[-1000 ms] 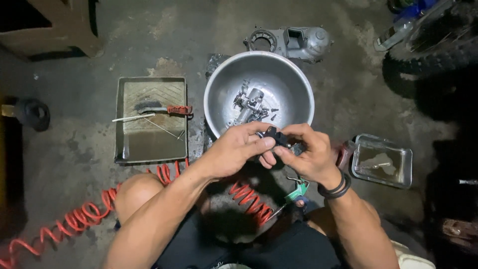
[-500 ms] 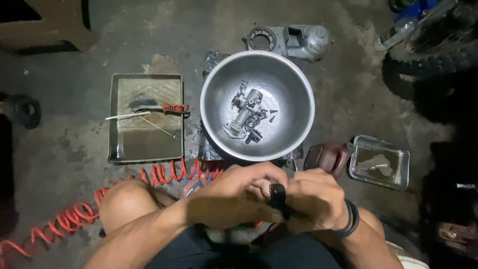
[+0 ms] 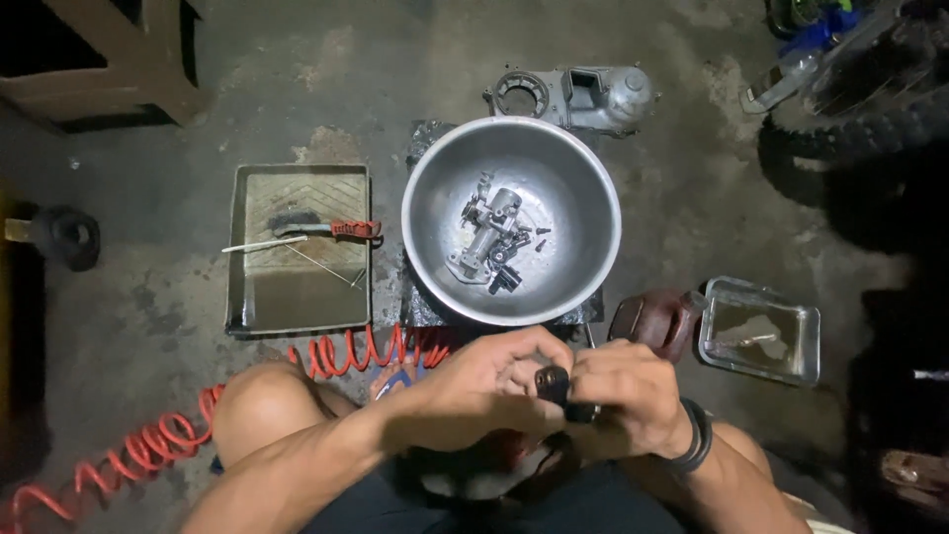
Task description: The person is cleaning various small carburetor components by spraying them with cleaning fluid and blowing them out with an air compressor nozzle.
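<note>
Black part (image 3: pixel 552 383) between both hands (gripped).

Hands: the left hand (image 3: pixel 484 381) and right hand (image 3: pixel 623 396) have been drawn back from the near rim of the metal bowl (image 3: pixel 435 267) toward the body, where they are now held low between the knees.
Held part: the small black part (image 3: pixel 552 381) has been carried along and is pinched between both hands, just clear of the bowl.
Bowl contents: the carburettor body (image 3: pixel 489 232), partly hidden by the hands a second ago, is now fully exposed.
</note>
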